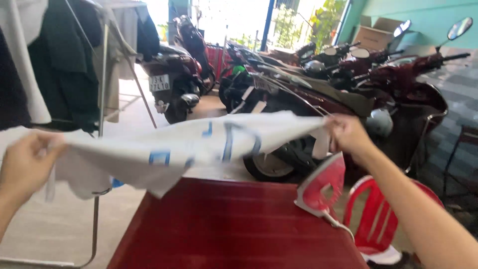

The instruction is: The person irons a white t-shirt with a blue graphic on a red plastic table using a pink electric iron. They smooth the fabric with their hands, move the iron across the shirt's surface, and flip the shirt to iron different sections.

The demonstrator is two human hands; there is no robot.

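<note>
While the left hand point(25, 164) pinches one end of a white cloth with blue marks point(189, 147) at 9 o'clock, the right hand point(348, 133) grips the other end at 3 o'clock. Both hands are closed tight on it. It hangs stretched in the air above the red desk point(234, 229). A red and white iron point(322, 187) stands on the desk's right edge, near a red chair point(378, 219).
</note>
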